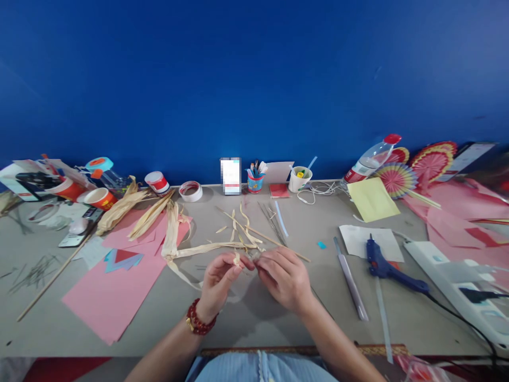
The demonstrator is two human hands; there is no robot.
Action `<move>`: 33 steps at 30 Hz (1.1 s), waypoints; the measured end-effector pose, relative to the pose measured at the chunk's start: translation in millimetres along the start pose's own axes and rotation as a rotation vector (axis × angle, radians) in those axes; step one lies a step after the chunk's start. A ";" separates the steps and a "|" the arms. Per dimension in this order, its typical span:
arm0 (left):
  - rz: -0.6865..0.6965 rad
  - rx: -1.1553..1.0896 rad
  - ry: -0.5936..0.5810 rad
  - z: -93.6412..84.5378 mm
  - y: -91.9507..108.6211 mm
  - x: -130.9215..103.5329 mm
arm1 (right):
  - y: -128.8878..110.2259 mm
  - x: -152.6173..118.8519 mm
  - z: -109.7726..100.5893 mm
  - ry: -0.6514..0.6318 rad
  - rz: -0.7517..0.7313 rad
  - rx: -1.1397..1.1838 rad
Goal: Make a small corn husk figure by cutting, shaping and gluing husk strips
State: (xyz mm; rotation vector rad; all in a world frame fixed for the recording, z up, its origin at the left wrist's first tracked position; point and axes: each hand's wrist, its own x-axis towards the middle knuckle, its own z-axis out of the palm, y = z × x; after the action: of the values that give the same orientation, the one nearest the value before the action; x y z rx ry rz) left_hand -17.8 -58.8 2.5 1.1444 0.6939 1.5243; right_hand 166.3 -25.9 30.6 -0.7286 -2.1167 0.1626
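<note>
Both hands meet over the middle of the grey table. My left hand (221,277), with a red bead bracelet at the wrist, pinches a small pale husk piece (237,259) between thumb and fingers. Close beside it, my right hand (284,276) has its fingers bent and pressed together; what they hold is too small to make out. Just beyond the hands lie pale husk strips (214,246) and a thin stick (274,240). A larger dried husk (170,228) rests to the left, its strips reaching toward the hands.
Pink paper sheets (115,292) lie on the left. A blue glue gun (392,271), a lilac knife-like tool (352,286) and a white power strip (457,292) are on the right. Along the blue wall stand a phone (231,176), cups and a tilted bottle (368,162).
</note>
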 end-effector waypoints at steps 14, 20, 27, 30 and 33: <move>0.087 0.169 0.021 2.0 2.3 -2.2 | 8.7 -74.0 -20.3 -0.403 0.422 -0.292; 0.057 0.168 0.021 0.2 -0.9 -4.5 | 5.4 -68.7 -16.0 -0.492 0.510 -0.366; 0.079 0.160 0.035 5.2 5.8 -0.8 | 8.7 -68.7 -25.6 -0.465 0.791 -0.091; 0.081 0.146 0.046 5.0 4.7 -1.2 | 9.1 -70.7 -30.5 -0.354 0.968 0.414; 0.071 0.139 0.055 3.8 2.1 -2.5 | 5.0 -68.2 -30.8 -0.291 1.093 0.809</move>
State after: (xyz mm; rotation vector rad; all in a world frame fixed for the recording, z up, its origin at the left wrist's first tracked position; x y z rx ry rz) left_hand -15.2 -62.3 4.9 1.2459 0.8141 1.5916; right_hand 223.2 -63.9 0.1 -1.2830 -1.4349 1.6614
